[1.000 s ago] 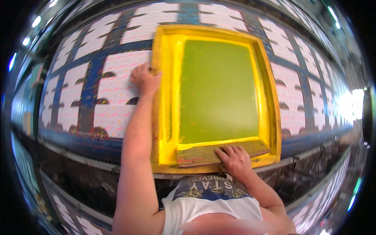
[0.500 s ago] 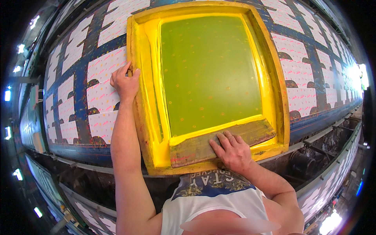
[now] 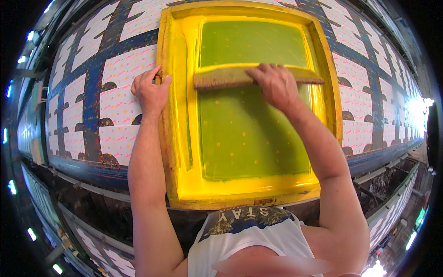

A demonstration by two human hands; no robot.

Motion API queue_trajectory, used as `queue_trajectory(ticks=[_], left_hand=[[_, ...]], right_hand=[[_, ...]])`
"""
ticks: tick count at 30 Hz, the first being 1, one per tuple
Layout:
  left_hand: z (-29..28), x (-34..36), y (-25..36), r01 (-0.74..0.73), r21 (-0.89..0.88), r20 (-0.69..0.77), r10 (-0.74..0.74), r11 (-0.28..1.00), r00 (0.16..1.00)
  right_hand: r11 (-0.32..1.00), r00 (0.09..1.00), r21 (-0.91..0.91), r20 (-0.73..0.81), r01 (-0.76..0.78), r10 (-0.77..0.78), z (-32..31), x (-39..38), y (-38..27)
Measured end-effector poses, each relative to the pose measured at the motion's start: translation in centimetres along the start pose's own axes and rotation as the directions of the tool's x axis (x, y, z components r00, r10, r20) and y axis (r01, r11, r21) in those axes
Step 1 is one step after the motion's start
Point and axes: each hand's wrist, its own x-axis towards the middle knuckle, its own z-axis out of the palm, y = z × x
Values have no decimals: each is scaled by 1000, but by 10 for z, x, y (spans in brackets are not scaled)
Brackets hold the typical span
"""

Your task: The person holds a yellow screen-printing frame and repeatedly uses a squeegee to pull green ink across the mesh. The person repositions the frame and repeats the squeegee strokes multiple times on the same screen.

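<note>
A screen-printing frame [image 3: 170, 138], its wood coated in yellow, lies on the long printing table. Its green mesh [image 3: 249, 138] carries small flower marks, with wet yellow ink [image 3: 240, 185] pooled along the near edge and sides. My right hand [image 3: 278, 87] grips a wooden squeegee [image 3: 226, 77] that spans the mesh in its upper half, with yellow ink along its far side. My fingers wrap over the squeegee's top. At the frame's left side rail, my left hand [image 3: 151, 90] holds on, thumb and fingers closed about the edge.
White printed sheets [image 3: 121, 108] with pink marks and dark curved cut-outs lie in rows on the dark blue table [image 3: 92, 111], left and right of the frame. A metal rail [image 3: 87, 188] and a dark gap run along the table's near side.
My right hand has pushed the squeegee from the near edge of the mesh to its far half, exposing the ink at the near edge. My left hand stays on the frame.
</note>
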Motion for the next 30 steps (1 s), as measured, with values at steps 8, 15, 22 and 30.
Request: queue_trajectory(ticks=[8, 15, 22, 30], left_hand=[[-5, 1, 7, -80, 55, -28, 82, 995, 996], [-7, 2, 12, -126, 84, -45, 130, 989, 991], [-6, 5, 13, -118, 75, -36, 121, 990, 992], [1, 8, 4, -113, 89, -19, 115, 990, 993]], right_hand=[[994, 997, -90, -34, -67, 64, 34, 130, 98], [989, 997, -136, -41, -67, 62, 40, 177, 140], [996, 990, -74, 129, -43, 53, 12, 155, 130], [998, 978, 33, 202, -50, 43, -19, 38, 40]])
